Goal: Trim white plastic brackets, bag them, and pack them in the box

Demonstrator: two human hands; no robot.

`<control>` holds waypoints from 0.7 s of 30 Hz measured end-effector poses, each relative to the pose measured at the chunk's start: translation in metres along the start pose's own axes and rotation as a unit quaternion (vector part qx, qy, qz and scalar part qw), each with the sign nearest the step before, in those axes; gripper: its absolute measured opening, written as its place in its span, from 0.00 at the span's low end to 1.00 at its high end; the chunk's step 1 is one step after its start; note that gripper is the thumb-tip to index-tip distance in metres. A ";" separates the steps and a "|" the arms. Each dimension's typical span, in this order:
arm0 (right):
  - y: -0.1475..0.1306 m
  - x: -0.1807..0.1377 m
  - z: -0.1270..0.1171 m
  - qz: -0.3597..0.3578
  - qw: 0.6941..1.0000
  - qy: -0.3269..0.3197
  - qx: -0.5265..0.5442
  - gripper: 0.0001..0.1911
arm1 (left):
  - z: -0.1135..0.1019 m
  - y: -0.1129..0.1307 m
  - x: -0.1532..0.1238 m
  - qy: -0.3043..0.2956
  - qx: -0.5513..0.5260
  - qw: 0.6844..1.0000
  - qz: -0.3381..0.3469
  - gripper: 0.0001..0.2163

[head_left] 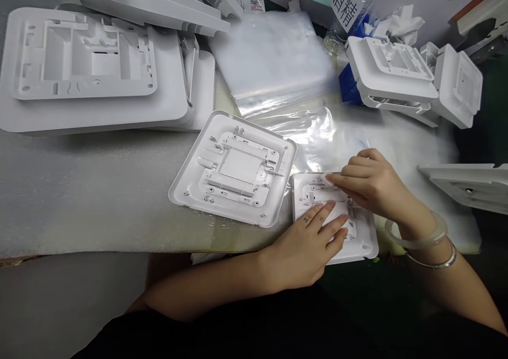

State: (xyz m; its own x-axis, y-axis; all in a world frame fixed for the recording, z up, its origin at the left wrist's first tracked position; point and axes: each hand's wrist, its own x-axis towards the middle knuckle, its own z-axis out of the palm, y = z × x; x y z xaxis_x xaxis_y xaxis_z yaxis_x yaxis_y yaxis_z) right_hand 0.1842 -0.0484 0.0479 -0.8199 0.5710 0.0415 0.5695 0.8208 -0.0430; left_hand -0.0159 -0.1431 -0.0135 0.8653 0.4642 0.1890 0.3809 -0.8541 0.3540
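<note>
A white plastic cover (363,248) lies inside-up at the table's front edge, its ribs and posts showing. My left hand (304,248) rests across it with fingers spread, palm down. Over its far edge, my right hand (367,182) is closed, the index finger and thumb pressed together near the rim. Something small and white seems to be at those fingertips, too small to name. To the left, a second white cover (234,168) lies inside-up, turned at an angle, with a raised square frame in its middle. My fingers hide part of the first cover.
Larger white housings (170,92) are stacked at the left. Clear plastic bags (273,57) lie at the back centre. More white covers (392,79) are piled over a blue box (349,84) at the right, near a labelled bottle (345,10). Another white part (472,184) stands at the right edge.
</note>
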 end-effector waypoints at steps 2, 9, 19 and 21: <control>0.004 0.007 -0.001 -0.001 0.999 0.021 0.029 0.11 | 0.000 0.000 0.000 0.002 0.002 1.000 0.001 0.29; 0.010 0.032 0.004 -0.082 0.995 -0.051 -0.013 0.14 | -0.002 0.001 0.000 -0.008 -0.003 1.000 -0.004 0.30; 0.003 0.022 0.000 -0.049 0.985 -0.139 -0.085 0.13 | -0.001 -0.001 -0.001 0.000 -0.018 1.000 0.005 0.27; 0.001 0.017 -0.002 -0.012 0.983 -0.163 -0.087 0.11 | -0.002 -0.001 0.000 -0.003 -0.017 1.000 0.009 0.27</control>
State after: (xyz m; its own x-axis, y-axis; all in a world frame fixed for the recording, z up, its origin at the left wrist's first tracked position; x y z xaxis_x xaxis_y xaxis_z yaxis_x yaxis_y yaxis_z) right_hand 0.1708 -0.0376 0.0503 -0.7918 0.5413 -0.2829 0.5282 0.8394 0.1277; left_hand -0.0174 -0.1419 -0.0122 0.8736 0.4478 0.1908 0.3540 -0.8535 0.3824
